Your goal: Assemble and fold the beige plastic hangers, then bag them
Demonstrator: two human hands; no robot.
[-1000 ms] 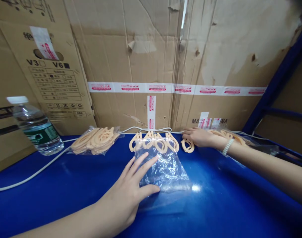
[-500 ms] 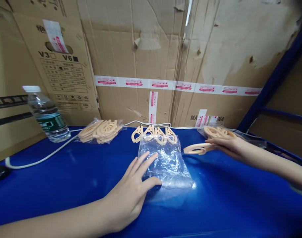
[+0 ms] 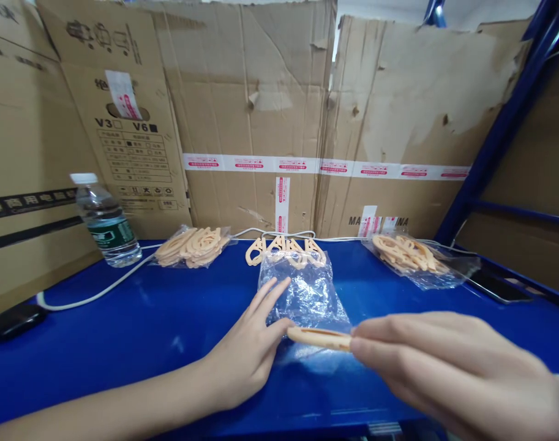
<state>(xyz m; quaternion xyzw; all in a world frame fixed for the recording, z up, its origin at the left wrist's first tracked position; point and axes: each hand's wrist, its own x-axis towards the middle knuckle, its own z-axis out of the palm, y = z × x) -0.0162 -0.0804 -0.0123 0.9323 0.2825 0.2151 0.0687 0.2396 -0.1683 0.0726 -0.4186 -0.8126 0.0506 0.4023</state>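
My right hand [image 3: 449, 361] pinches a flat beige plastic looped piece [image 3: 320, 338] by its right end, edge-on to me and above the near part of a clear plastic bag [image 3: 302, 294]. My left hand [image 3: 247, 343] rests at the bag's left side, fingers stretched out and apart. Its thumb tip is close to the piece's left end; whether they touch I cannot tell. At the bag's far end, several similar beige looped pieces [image 3: 313, 250] lie in a row, partly under or inside the film.
A bagged pile of beige pieces [image 3: 194, 247] lies back left, another bagged pile [image 3: 405, 254] back right by a phone [image 3: 499, 286]. A water bottle [image 3: 107, 226], white cable [image 3: 95, 297] and black object [image 3: 15, 321] are left. Cardboard [image 3: 247, 122] walls the blue table [image 3: 178, 331].
My right hand has come from the right-hand pile toward me and the bag, bringing the beige looped piece with it. My left hand stays at the bag. The view has tilted slightly.
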